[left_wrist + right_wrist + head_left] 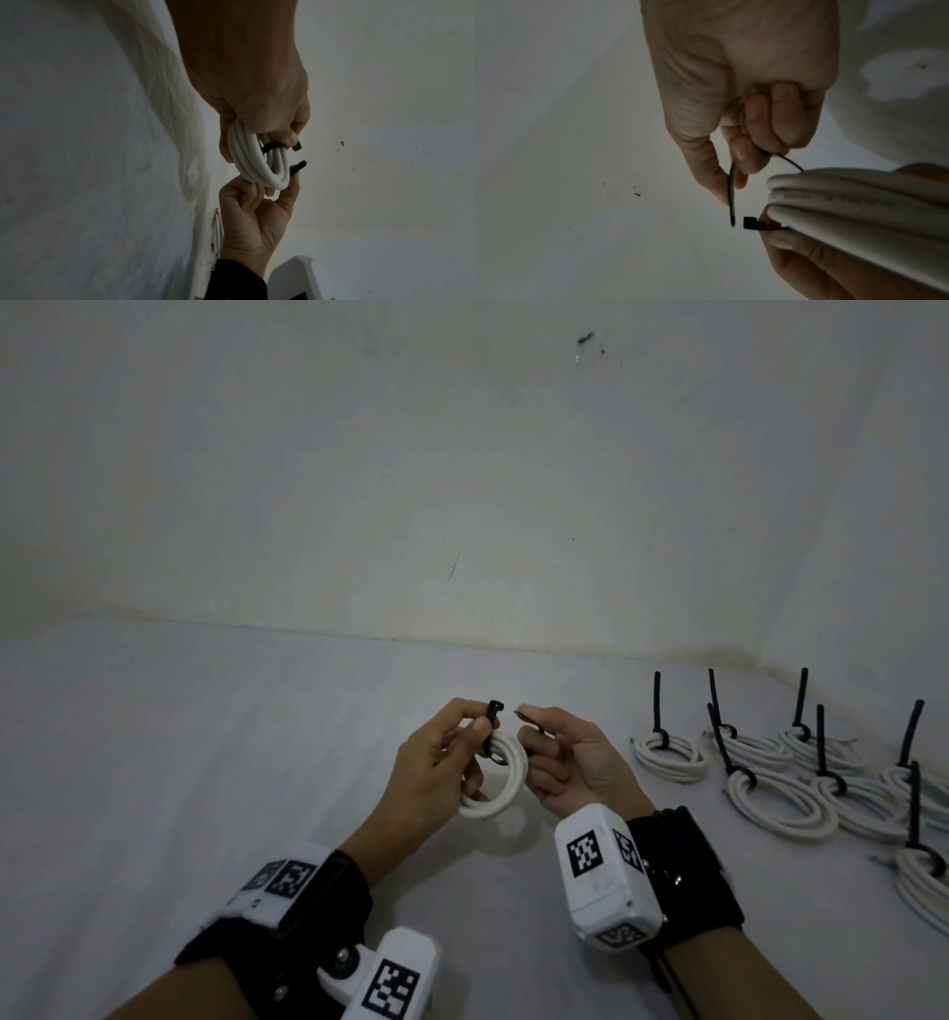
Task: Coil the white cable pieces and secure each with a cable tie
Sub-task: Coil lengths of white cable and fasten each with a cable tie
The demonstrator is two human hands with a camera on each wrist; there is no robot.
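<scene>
white table (205,762), stained pale wall (462,454)

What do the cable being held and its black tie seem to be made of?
Cable: probably smooth, matte white plastic sheathing; it bends into rounded loops and carries faint printing. Tie: likely thin flexible black plastic; it curves without kinking and ends in a square locking head.

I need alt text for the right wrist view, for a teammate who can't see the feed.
The right hand pinches the pointed tail of a black cable tie, its tip just short of the tie's square head. The left hand holds that head against a white cable coil. Behind is a plain pale surface.
</scene>
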